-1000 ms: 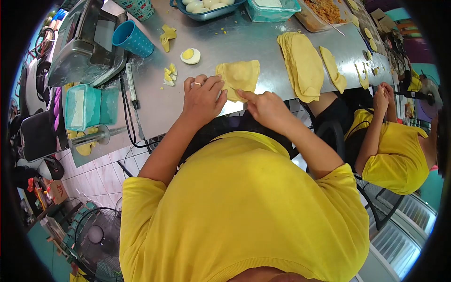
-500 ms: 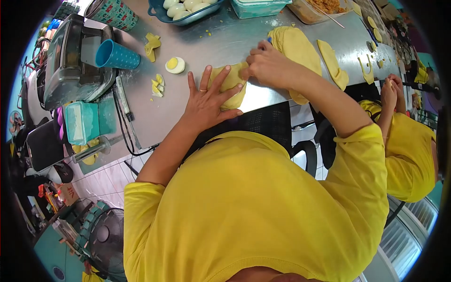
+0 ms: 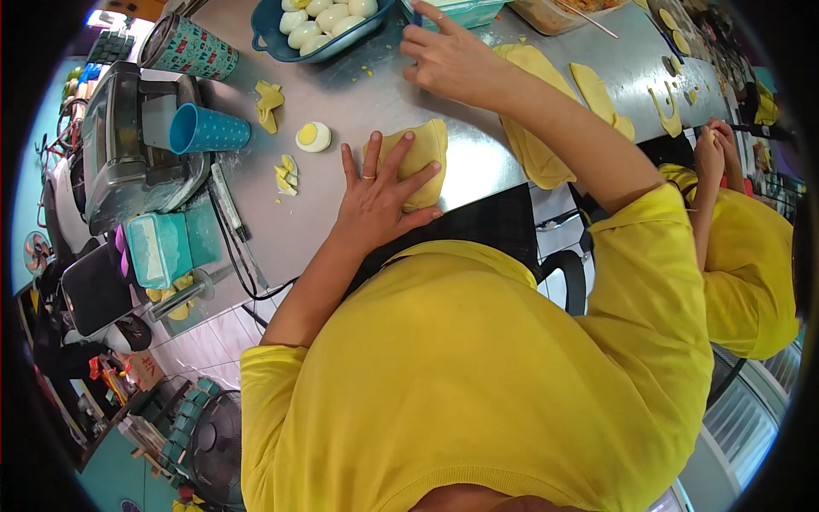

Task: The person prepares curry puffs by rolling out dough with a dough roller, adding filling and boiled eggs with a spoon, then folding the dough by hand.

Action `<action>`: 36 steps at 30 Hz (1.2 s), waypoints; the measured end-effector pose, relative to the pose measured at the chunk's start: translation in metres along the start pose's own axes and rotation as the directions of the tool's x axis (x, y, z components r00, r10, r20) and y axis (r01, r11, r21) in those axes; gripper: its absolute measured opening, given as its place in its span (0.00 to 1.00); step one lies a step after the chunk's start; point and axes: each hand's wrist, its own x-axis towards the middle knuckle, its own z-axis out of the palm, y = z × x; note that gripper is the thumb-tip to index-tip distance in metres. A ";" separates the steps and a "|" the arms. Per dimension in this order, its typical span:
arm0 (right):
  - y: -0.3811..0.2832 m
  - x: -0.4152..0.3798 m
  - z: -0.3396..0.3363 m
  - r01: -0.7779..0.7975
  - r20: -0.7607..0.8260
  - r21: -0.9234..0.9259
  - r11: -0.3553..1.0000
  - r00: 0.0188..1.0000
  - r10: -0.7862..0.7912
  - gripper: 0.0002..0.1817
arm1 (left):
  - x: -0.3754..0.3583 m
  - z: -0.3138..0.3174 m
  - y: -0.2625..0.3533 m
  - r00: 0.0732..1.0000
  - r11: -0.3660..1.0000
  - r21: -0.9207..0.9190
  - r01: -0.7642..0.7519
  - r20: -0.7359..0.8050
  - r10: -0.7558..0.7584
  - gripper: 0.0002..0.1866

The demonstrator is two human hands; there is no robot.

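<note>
My left hand (image 3: 380, 192) lies flat with fingers spread on a piece of yellow dough (image 3: 431, 145) at the table's near edge. Raised over the metal table, my right hand (image 3: 456, 64) is closed around a slim tool with a dark blue handle (image 3: 417, 17); its working end cannot be made out. To the right, under my right forearm, is a larger folded sheet of dough (image 3: 537, 158). A halved boiled egg (image 3: 313, 136), yolk showing, sits left of the dough piece. Dough scraps (image 3: 287, 175) lie close to it.
A blue bowl of peeled eggs (image 3: 320, 55) and a teal container (image 3: 461, 13) stand at the back, beside a tub of orange filling (image 3: 572, 13). Leftward are a pasta machine (image 3: 128, 154), a blue cup (image 3: 209, 130) and a marker (image 3: 226, 196). Another person's hands (image 3: 715, 149) are at the right.
My right hand has lifted away from the dough's right edge and moved up and left with the blue-handled tool. My left hand stays on the dough.
</note>
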 end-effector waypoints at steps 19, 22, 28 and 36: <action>-0.090 -0.023 -0.013 -0.390 0.154 0.693 0.607 0.902 0.404 0.17 | -0.008 0.007 -0.026 0.783 0.554 -0.832 -0.035 -0.367 -0.501 0.33; -0.099 -0.031 -0.026 -0.406 0.260 0.815 0.414 0.894 0.365 0.18 | -0.009 0.008 -0.026 0.786 0.557 -0.830 -0.037 -0.368 -0.496 0.31; -0.092 -0.036 -0.035 -0.065 0.526 0.774 -0.630 0.620 0.582 0.28 | 0.000 -0.009 -0.007 0.807 0.855 -0.517 0.041 -0.488 -0.334 0.24; -0.109 -0.039 -0.027 0.315 0.492 0.592 -0.742 0.588 0.642 0.20 | 0.040 -0.028 0.032 0.757 0.485 -0.871 0.074 -0.267 -0.596 0.09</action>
